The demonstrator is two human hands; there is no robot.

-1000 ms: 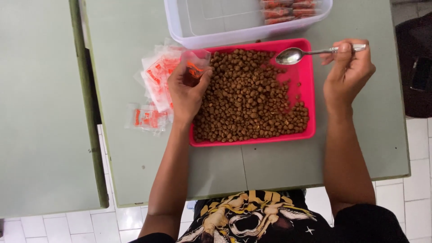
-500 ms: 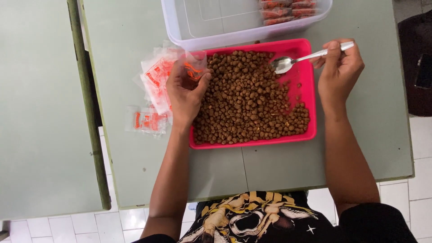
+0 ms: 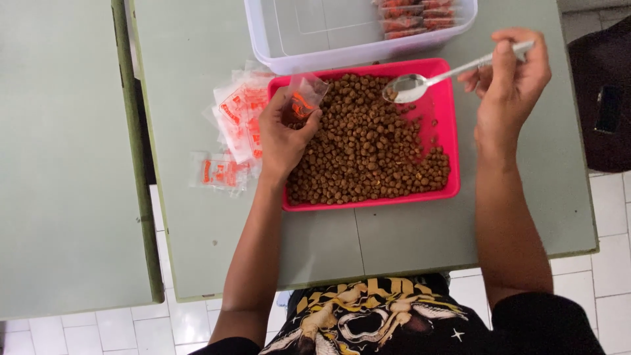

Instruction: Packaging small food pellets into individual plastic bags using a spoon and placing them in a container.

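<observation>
A pink tray full of brown pellets lies on the grey-green table. My left hand rests at the tray's left rim and holds a small clear plastic bag with orange print, its mouth towards the pellets. My right hand is at the tray's upper right corner and grips a metal spoon by the handle. The spoon's bowl hovers over the pellets near the tray's top edge and looks nearly empty.
A pile of empty clear bags with orange print lies left of the tray, one more below it. A clear plastic bin behind the tray holds filled bags. A second table stands at the left. A dark bag sits at the right.
My right hand has brought the spoon leftward and down, from beyond the tray's top right corner to over the pellets. My left hand has lifted the small bag slightly towards the tray.
</observation>
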